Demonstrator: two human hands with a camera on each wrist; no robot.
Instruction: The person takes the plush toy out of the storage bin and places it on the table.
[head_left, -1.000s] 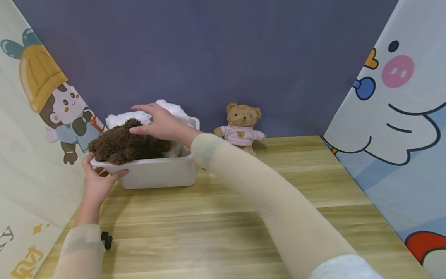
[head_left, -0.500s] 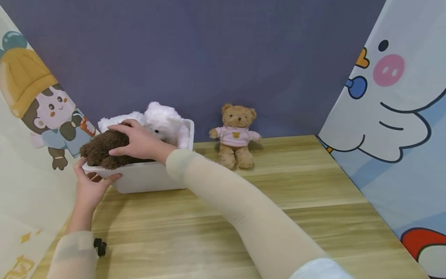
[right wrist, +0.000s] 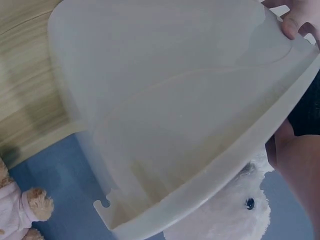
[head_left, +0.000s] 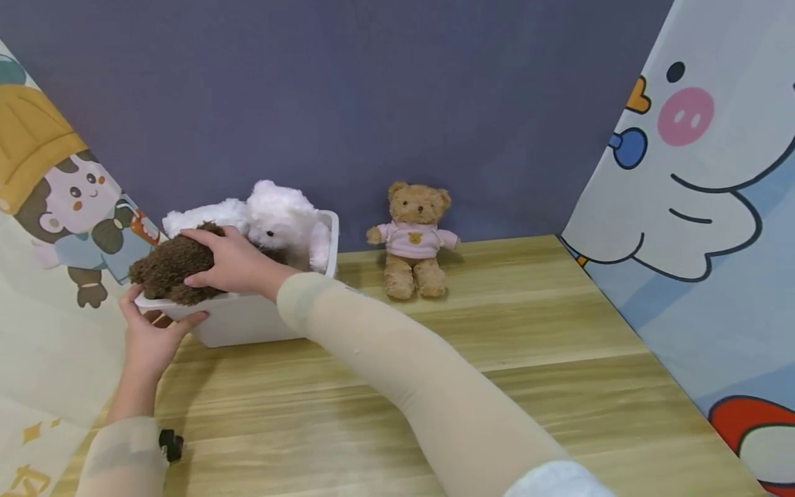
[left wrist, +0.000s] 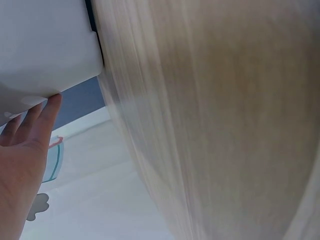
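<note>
My left hand (head_left: 149, 342) grips the left end of a white plastic bin (head_left: 242, 321), thumb on the front wall and fingers at the end under the rim. In the left wrist view, the fingers (left wrist: 47, 115) lie against the bin's wall. A brown curly plush toy (head_left: 170, 269) lies along the bin's left part, over the rim. My right hand (head_left: 236, 266) holds it from above, thumb and fingers spread round its body. Behind it in the bin are a pinkish-white plush bear (head_left: 282, 214) and a white fluffy plush (head_left: 205, 214).
A tan teddy bear (head_left: 415, 238) in a pink shirt sits right of the bin against the dark back wall (head_left: 397, 103). Wood-grain tabletop (head_left: 528, 338) spreads in front. Printed cartoon panels (head_left: 702, 207) flank both sides.
My right hand has come down and left onto the brown plush toy, uncovering the pinkish-white bear's face. My left hand keeps its hold on the bin. The head view has shifted slightly.
</note>
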